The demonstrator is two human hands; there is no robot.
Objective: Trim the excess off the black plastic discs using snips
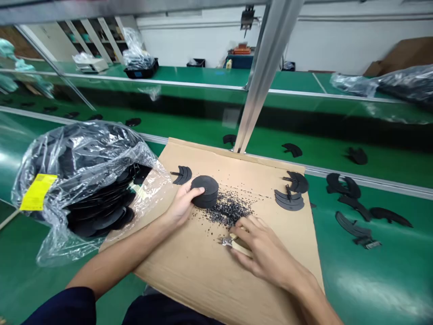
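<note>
Near the centre of the frame, your left hand (pixel 184 204) is clamped on a round black part (pixel 204 192), thumb on top. Your right hand (pixel 259 246), lower right of centre, is closed around the cutters (pixel 237 246), beside black scraps (pixel 230 211) on the cardboard (pixel 189 271).

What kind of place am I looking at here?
Probably a factory assembly line: a green bench strewn with matching black parts, a big plastic bag of more, and cutters in the right hand.
</note>
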